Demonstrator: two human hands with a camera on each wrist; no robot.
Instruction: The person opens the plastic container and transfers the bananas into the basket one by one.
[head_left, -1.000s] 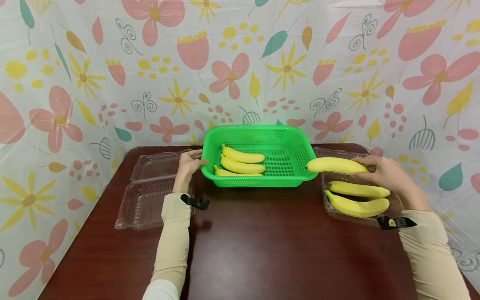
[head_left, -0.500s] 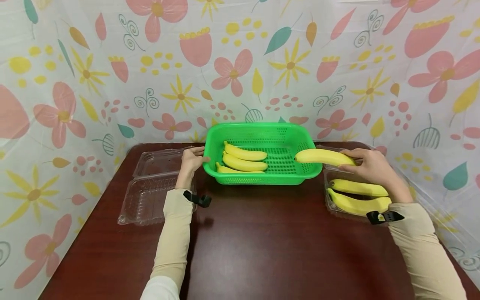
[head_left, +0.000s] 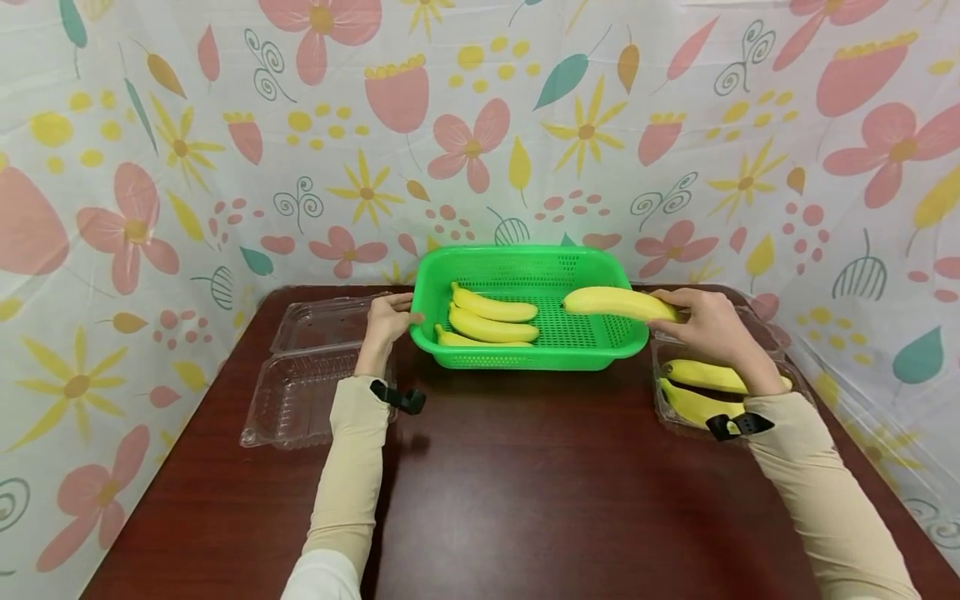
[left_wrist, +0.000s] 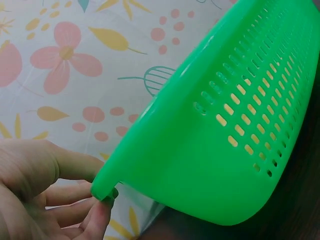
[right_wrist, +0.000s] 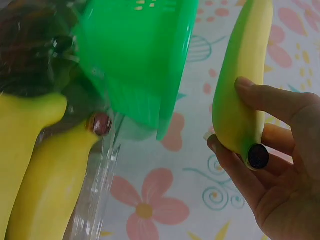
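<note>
My left hand (head_left: pixel 387 323) pinches the left rim of a green plastic basket (head_left: pixel 525 358), thumb on one side and fingers under the lip in the left wrist view (left_wrist: pixel 65 195). Three yellow bananas (head_left: pixel 495 310) lie side by side in the basket's left half. My right hand (head_left: pixel 708 321) grips one end of another banana (head_left: pixel 611 302), held level above the basket's right side. In the right wrist view, thumb and fingertips close round that banana (right_wrist: pixel 245 75) near its dark tip. Below the right forearm, two bananas (head_left: pixel 693 404) lie in a clear plastic box, partly hidden by the wrist.
An open clear plastic clamshell box (head_left: pixel 288 408) with its lid (head_left: pixel 318 325) folded back lies left of the basket. The right clear box (head_left: pixel 663 421) stands near the table's right edge. A flowered curtain (head_left: pixel 480 125) hangs behind the dark red table (head_left: pixel 540 500).
My right hand has carried the banana leftward from above the right clear box to over the basket. The left hand keeps its hold on the rim. The view has shifted slightly.
</note>
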